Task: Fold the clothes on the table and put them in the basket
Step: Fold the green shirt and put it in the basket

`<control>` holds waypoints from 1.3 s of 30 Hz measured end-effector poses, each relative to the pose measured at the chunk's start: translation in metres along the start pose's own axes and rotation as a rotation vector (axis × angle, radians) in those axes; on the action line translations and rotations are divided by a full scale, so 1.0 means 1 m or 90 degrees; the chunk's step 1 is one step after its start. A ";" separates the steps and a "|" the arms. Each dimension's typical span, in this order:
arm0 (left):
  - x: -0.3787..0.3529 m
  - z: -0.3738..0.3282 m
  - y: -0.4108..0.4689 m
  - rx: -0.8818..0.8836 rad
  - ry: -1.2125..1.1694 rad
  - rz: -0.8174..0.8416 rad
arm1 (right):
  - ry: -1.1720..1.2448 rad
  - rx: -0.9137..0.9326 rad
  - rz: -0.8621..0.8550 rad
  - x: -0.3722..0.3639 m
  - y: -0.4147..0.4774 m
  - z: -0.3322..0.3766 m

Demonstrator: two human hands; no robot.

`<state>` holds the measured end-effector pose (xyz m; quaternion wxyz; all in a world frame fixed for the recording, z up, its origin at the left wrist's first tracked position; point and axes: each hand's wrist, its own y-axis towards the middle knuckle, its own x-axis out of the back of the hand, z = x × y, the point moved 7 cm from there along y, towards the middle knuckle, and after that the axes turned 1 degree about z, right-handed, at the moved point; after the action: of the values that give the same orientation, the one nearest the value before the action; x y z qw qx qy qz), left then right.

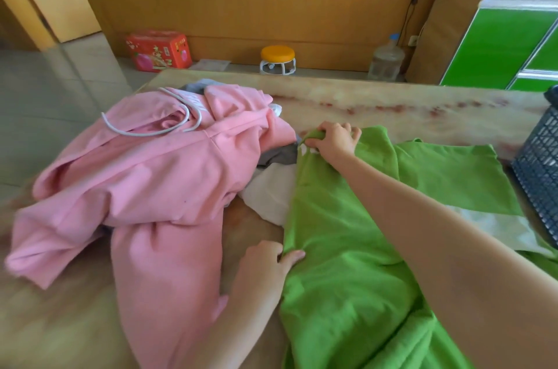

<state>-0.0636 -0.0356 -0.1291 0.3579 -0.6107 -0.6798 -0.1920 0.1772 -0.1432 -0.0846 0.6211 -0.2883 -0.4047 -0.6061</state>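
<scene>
Head view, the only angle you've got here. The bright green soft-knit T-shirt (pixel 347 247) is spread across the right half of the beige marble-look table with reddish veins (pixel 392 105). It's rumpled, with one flap lying flat toward the far right and the rest creased in long ridges running toward you.

Your right hand (pixel 335 139) reaches out to the shirt's far left corner. The fingers are curled and have a bunch of the green cloth gripped, right by some white printed lettering. Your left hand (pixel 265 263) is nearer to you on the same left edge, with the thumb on top of the fabric and the fingers curled under it, so that's a pinch on the hem.

Left of the shirt there's a big heap: a pink fleecy hoodie with white cord drawstrings (pixel 157 181), puffy and crumpled, with one sleeve trailing toward you. A grey garment (pixel 277 155) and a smooth white one (pixel 271 196) poke out between the hoodie and the green shirt, and the shirt's edge overlaps them.

The dark blue plastic lattice basket (pixel 540 169) sits at the right edge of the table, just beside the green flap. What's inside it can't be seen from here.

On the floor past the table there's a red printed cardboard box (pixel 158 51), a small round stool with an orange top (pixel 277 59) and a clear plastic water jug (pixel 386 62).
</scene>
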 end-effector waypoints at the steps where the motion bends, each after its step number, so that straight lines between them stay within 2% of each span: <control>1: -0.001 0.001 0.000 0.003 -0.001 0.011 | 0.007 -0.004 0.000 -0.003 -0.002 -0.002; 8: 0.010 -0.010 0.004 0.000 -0.012 0.007 | 0.034 -0.006 0.071 0.009 -0.007 0.001; 13: 0.004 -0.015 -0.027 -0.028 -0.018 0.015 | 0.103 -0.048 -0.031 0.021 0.000 -0.006; 15: 0.002 -0.013 -0.036 -0.022 -0.039 0.018 | 0.101 -0.051 -0.033 0.016 0.000 -0.004; 20: 0.005 -0.009 -0.023 -0.001 -0.014 0.025 | 0.068 -0.020 -0.003 0.001 -0.009 -0.004; 26: 0.017 -0.019 0.001 -0.001 -0.089 -0.029 | 0.066 0.029 0.027 0.016 -0.021 -0.004; 29: 0.013 -0.019 0.007 -0.019 -0.064 -0.045 | 0.021 0.048 0.061 0.016 -0.029 -0.007; 32: 0.009 -0.014 0.004 -0.028 -0.042 -0.060 | -0.003 0.040 0.117 0.006 -0.034 -0.015; 39: 0.011 -0.007 0.003 -0.018 0.000 -0.058 | -0.046 0.009 0.152 -0.005 -0.034 -0.017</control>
<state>-0.0587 -0.0329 -0.1171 0.3400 -0.5839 -0.7041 -0.2182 0.1463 -0.1582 -0.1024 0.6759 -0.3513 -0.3941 -0.5143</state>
